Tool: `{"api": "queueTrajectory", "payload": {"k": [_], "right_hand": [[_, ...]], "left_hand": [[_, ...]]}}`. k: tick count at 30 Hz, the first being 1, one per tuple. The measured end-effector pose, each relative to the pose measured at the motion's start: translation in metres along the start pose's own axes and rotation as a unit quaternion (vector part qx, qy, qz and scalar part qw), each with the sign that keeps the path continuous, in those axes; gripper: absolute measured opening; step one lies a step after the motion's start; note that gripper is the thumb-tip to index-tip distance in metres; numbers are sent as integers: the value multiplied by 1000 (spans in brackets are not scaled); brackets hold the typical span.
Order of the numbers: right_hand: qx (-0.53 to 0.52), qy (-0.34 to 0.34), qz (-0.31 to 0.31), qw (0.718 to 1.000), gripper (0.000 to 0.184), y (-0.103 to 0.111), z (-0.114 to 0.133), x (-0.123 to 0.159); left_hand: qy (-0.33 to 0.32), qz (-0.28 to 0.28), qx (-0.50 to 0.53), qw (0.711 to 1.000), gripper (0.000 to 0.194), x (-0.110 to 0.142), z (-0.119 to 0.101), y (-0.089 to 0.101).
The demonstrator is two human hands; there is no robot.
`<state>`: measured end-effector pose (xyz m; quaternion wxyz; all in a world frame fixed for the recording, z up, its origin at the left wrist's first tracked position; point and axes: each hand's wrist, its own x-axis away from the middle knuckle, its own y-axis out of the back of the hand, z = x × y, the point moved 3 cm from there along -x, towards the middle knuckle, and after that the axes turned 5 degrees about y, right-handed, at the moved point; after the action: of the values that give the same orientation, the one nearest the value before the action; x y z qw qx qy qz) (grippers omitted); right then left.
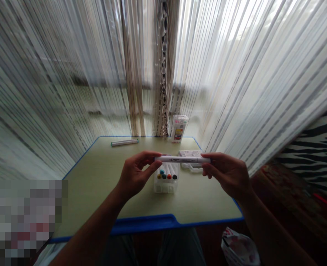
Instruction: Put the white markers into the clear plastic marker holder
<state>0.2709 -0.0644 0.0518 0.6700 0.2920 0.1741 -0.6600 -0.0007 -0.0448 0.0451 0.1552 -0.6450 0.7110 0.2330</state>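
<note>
A white marker (182, 159) is held level above the table, one end in each hand. My left hand (137, 170) pinches its left end between thumb and fingers. At the other end, my right hand (226, 173) grips it the same way. Below and behind the marker stands a clear plastic case (165, 187) with several markers lying in it, their coloured ends facing me: yellow, teal, green, red and dark. The held marker and my left fingers cover part of the case's far side.
A white plastic lid with a handle (192, 167) lies right of the case. Another marker (124, 142) lies at the table's far left, and a clear upright box (179, 129) stands at the back. The light table (96, 195) has a blue rim. A plastic bag (239, 248) sits below, right.
</note>
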Motion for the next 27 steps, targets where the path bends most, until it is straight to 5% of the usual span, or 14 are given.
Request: {"api": "queueTrajectory", "payload": {"k": [17,27], "right_hand": [[-62,-26,-6,998,18,-3,0,1],[-146,-136,-17,980,22,-5,-13,-1]], "left_hand": [[8,7,-12,1000,20,1,6,-1],[2,-7,-36,999,20,3,10,2]]}}
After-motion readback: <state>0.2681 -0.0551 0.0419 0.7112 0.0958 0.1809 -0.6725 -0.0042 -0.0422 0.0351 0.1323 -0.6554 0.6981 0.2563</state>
